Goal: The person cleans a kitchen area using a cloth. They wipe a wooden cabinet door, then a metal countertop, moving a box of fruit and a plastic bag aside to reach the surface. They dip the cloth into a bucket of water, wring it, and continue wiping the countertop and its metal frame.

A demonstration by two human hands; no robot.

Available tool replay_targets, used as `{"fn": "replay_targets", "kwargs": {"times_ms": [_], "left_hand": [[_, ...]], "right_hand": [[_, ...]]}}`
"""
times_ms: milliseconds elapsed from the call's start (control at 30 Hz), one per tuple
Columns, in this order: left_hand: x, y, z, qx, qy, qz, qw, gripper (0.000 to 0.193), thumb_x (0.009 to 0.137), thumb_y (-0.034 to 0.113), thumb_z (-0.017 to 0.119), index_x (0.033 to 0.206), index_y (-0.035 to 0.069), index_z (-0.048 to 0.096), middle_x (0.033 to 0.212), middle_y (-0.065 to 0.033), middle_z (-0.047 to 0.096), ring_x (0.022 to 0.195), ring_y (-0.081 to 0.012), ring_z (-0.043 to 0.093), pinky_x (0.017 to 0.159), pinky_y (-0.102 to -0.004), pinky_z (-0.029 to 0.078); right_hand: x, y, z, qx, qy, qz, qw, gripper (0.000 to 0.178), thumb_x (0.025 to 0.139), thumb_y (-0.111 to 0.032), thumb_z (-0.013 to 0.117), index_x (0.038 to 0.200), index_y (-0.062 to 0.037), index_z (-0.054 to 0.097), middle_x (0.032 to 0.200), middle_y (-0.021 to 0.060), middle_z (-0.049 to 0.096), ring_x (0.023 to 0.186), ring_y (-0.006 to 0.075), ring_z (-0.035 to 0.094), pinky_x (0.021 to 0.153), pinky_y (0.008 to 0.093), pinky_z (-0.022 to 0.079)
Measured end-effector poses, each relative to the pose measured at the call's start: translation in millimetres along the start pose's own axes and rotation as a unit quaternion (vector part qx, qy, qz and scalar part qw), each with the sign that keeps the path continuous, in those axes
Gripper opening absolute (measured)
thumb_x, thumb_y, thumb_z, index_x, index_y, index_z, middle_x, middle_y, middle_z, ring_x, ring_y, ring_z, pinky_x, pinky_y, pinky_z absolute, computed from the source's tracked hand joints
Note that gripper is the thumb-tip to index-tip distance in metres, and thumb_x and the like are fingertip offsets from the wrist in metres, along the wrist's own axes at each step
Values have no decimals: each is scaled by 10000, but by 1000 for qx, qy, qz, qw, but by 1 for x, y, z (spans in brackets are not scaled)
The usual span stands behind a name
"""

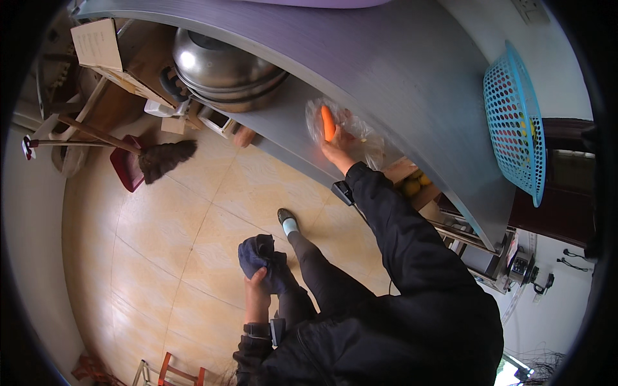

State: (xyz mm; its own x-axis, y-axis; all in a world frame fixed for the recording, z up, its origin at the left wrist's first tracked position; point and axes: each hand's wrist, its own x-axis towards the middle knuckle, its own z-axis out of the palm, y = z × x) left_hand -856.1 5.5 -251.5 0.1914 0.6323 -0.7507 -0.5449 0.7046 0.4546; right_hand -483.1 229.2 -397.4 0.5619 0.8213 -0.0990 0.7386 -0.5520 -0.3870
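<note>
My right hand (337, 148) reaches in under the grey counter and grips an orange carrot (327, 121) by its lower end. Around the carrot and fingers lies a crumpled clear plastic bag (369, 136) on the lower shelf (283, 109); whether the carrot is inside the bag or on top of it, I cannot tell. Down by my legs, my left hand (256, 280) is closed on a bunched dark blue cloth (265, 256), which hides most of its fingers.
Overhanging the shelf is the grey countertop (412, 77), with a blue perforated basket (512, 122) at its right end. A large steel pot (222, 67) stands left on the shelf. Yellow fruit (412, 186) sits right of the bag. A broom (164, 161) and red dustpan (127, 166) occupy the floor.
</note>
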Motion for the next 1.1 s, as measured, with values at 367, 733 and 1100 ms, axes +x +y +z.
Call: {"fn": "replay_targets", "kwargs": {"times_ms": [367, 733, 1100], "left_hand": [[-4, 6, -14, 11, -12, -16, 1000, 580, 798, 155, 602, 1328, -47, 482, 1227, -153, 606, 1108, -275, 606, 968, -377, 484], [20, 20, 10, 64, -51, 6, 997, 607, 792, 199, 641, 1326, -37, 473, 1194, -152, 621, 1055, -282, 631, 929, -375, 505], [6, 22, -3, 152, -48, -14, 987, 525, 818, 235, 599, 1256, -48, 540, 1077, -111, 651, 894, -216, 641, 760, -330, 536]], "right_hand": [[37, 18, -110, 522, -173, 88, 831, 428, 821, -283, 684, 1134, -20, 557, 940, 148, 647, 811, 241, 653, 673, 360, 527], [-4, 7, -98, 403, -157, 117, 894, 441, 873, -247, 600, 1254, -62, 479, 978, 120, 624, 860, 232, 630, 685, 370, 529], [-34, -29, -68, 124, -32, 12, 992, 632, 836, -307, 670, 1372, -83, 420, 1141, 234, 610, 1044, 418, 591, 921, 472, 475]]}}
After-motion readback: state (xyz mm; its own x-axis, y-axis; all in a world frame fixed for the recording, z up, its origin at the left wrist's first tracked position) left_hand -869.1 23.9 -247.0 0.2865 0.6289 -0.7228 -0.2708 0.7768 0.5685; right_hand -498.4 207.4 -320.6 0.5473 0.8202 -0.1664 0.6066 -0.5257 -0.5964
